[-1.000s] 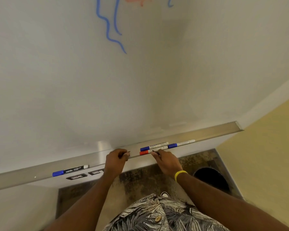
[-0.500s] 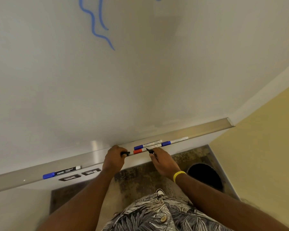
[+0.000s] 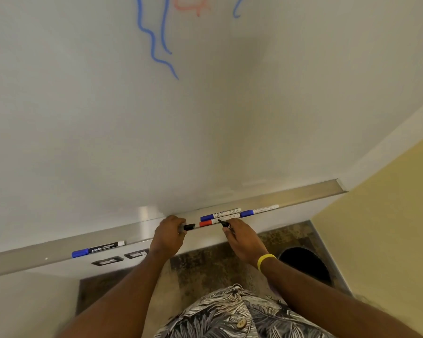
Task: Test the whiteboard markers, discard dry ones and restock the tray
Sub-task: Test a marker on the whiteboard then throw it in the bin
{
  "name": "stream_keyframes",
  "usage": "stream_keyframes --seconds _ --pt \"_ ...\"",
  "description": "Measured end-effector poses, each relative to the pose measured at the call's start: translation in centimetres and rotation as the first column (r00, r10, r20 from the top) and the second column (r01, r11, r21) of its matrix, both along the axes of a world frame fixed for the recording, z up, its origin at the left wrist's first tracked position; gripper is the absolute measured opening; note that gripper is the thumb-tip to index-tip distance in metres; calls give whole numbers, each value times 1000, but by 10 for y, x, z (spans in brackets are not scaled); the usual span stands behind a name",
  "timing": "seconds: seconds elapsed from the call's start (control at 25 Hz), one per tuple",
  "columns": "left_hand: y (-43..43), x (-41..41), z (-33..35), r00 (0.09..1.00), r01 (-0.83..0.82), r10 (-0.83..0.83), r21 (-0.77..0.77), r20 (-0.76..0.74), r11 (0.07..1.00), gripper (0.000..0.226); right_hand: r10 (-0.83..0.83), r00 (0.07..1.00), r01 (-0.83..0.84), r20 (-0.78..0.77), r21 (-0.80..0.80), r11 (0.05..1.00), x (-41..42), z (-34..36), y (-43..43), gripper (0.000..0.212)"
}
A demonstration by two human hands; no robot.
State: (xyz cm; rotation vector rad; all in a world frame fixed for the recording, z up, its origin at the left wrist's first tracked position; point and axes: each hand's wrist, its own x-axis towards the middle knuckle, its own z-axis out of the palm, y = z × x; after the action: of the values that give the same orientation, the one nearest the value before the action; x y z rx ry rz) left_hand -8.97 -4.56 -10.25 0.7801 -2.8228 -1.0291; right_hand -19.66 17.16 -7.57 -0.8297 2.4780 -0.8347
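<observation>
The right hand (image 3: 242, 240) pinches a thin black marker (image 3: 224, 223), thumb and fingers curled round its barrel. Its bare tip points toward 11 o'clock, over the pale barrel of the red-capped marker (image 3: 214, 222); whether tip and barrel touch I cannot tell. The left hand (image 3: 167, 236) is closed round a short black piece (image 3: 189, 226) that sticks out of the fist toward 3 o'clock; whether it is a cap or a marker end I cannot tell. The two hands are near each other but apart, both at the front edge of the tray (image 3: 303, 195).

At 12 o'clock from the right hand the red-capped marker lies flat on the tray, with a blue-capped marker (image 3: 220, 215) just behind it, side by side. A further blue marker (image 3: 259, 211) lies at 3 o'clock of that pair, almost end to end with it. Well apart, at 9 o'clock of the left hand, a dark-barrelled marker (image 3: 98, 250) with a blue cap lies on the same tray.

The whiteboard (image 3: 205, 118) rises above the tray, with blue wavy lines (image 3: 154, 45) and a faint red scribble (image 3: 191, 6) toward 12 o'clock. A yellow wristband (image 3: 265, 259) sits on the right wrist. At 4 o'clock of the right hand a dark round bin (image 3: 303, 262) stands on the floor beside a yellow wall (image 3: 388, 228)
</observation>
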Motion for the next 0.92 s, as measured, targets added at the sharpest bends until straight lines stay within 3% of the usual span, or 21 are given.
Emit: stream_keyframes --seconds 0.16,0.4,0.64,0.8,0.92 --pt "-7 13 10 997 -11 4 -87 -80 996 33 -2 1000 2 7 -33 999 4 6 -5 26" --pt "-15 21 55 919 -48 -134 -441 -371 896 37 -5 1000 5 0 -244 970 14 39 -32 20" --pt "-46 8 131 769 -239 -271 -654 -579 718 51 33 990 -103 -140 -533 840 20 101 -68 8" --pt "-73 -8 210 671 -412 -316 -692 -671 593 56 28 961 -210 -275 -661 721 28 146 -88 22" --pt "-90 -14 269 599 -510 -329 -665 -730 546 57 36 957 -242 -287 -728 641 34 185 -97 31"
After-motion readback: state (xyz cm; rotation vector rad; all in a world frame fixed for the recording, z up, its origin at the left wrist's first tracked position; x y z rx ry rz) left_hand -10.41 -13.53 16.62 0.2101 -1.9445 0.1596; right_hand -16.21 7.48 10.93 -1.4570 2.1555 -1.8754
